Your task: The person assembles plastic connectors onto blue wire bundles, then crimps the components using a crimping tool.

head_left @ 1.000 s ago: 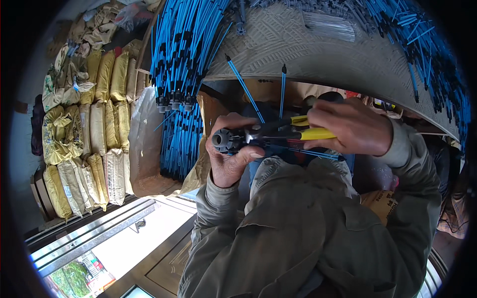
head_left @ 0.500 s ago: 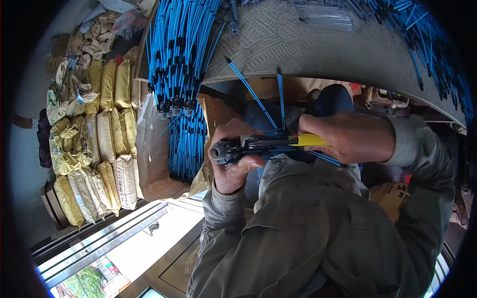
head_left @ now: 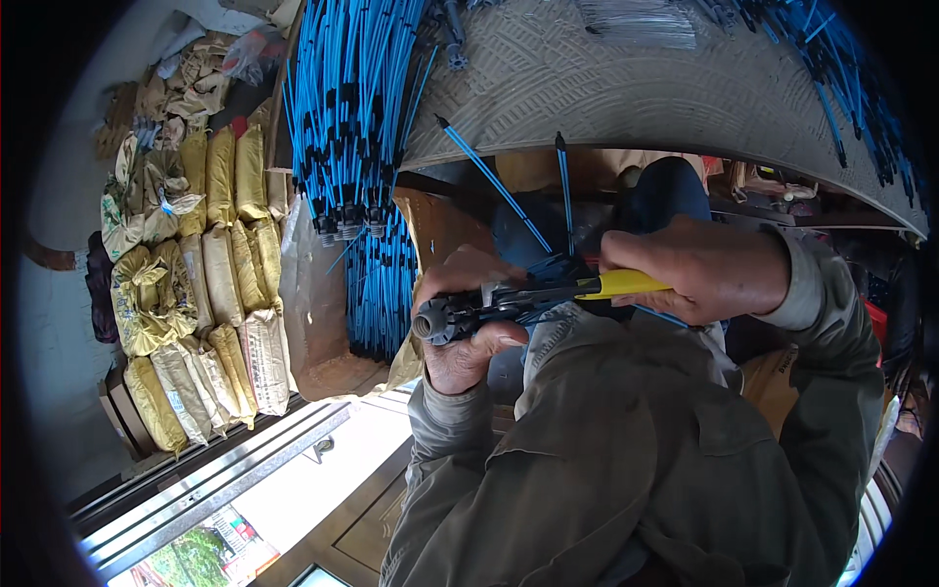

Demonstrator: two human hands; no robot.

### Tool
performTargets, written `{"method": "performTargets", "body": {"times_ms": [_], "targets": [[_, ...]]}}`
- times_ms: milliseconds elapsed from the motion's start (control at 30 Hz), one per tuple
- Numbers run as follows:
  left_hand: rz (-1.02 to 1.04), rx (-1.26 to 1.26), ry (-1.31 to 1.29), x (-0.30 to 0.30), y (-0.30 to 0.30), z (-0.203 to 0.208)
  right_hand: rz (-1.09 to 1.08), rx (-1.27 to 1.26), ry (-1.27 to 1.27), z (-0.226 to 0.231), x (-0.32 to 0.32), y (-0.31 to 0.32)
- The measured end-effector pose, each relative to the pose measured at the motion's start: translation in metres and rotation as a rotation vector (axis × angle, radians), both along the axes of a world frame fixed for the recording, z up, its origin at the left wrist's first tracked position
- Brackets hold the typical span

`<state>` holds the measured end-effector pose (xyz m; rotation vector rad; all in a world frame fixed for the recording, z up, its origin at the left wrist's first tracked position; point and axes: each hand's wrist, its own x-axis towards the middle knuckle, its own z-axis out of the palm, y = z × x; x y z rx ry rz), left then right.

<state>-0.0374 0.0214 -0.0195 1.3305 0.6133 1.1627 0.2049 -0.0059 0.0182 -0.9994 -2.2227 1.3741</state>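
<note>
My left hand (head_left: pixel 462 360) is closed around a black ribbed hub (head_left: pixel 445 320) with a round hole in its end, held in front of my body. Thin blue rods (head_left: pixel 496 184) with black tips fan out from around this part, two of them pointing up and away. In my right hand (head_left: pixel 724 269) is a pair of yellow-handled pliers (head_left: pixel 626 284), gripped by the handles. The dark jaws point left and lie along the part, close to my left fingers. What exactly they bite on is hidden.
A grey patterned tabletop (head_left: pixel 587 108) curves across the far side. Bundles of blue rods (head_left: pixel 352 108) hang over its left end, others (head_left: pixel 851 88) lie at right. Thin wires (head_left: pixel 641 22) rest at the back. Below left stands a brown carton (head_left: pixel 333 372); yellowish sacks (head_left: pixel 210 284) are stacked beyond.
The whole view has shifted slightly. The upright blue rod has swung a little to the right. Both hands keep their holds, the pliers still against the black part.
</note>
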Motion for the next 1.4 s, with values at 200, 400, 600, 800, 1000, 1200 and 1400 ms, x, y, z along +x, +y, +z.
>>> {"method": "performTargets", "body": {"times_ms": [200, 400, 600, 800, 1000, 1200, 1400], "targets": [[0.037, -0.003, 0.028, 0.004, -0.003, 0.002, -0.038, 0.145, -0.079, 0.003, 0.003, -0.006], [0.001, 0.037, 0.035, 0.002, -0.004, -0.002, -0.044, 0.144, -0.01, -0.011, -0.005, -0.012], [-0.154, 0.143, 0.047, -0.001, 0.01, -0.006, -0.272, 0.362, 0.163, -0.061, -0.03, -0.024], [-0.194, 0.036, -0.078, -0.004, 0.001, -0.009, -0.088, -0.258, 0.029, 0.026, 0.018, 0.005], [-0.298, 0.201, -0.004, 0.005, 0.002, 0.009, 0.12, 0.0, -0.346, 0.089, 0.029, 0.013], [-0.387, 0.175, 0.011, 0.005, 0.001, 0.008, 0.147, 0.051, -0.493, 0.102, 0.025, 0.008], [-0.331, 0.086, 0.026, 0.01, -0.007, 0.009, 0.144, 0.04, -0.484, 0.087, 0.024, 0.008]]}}
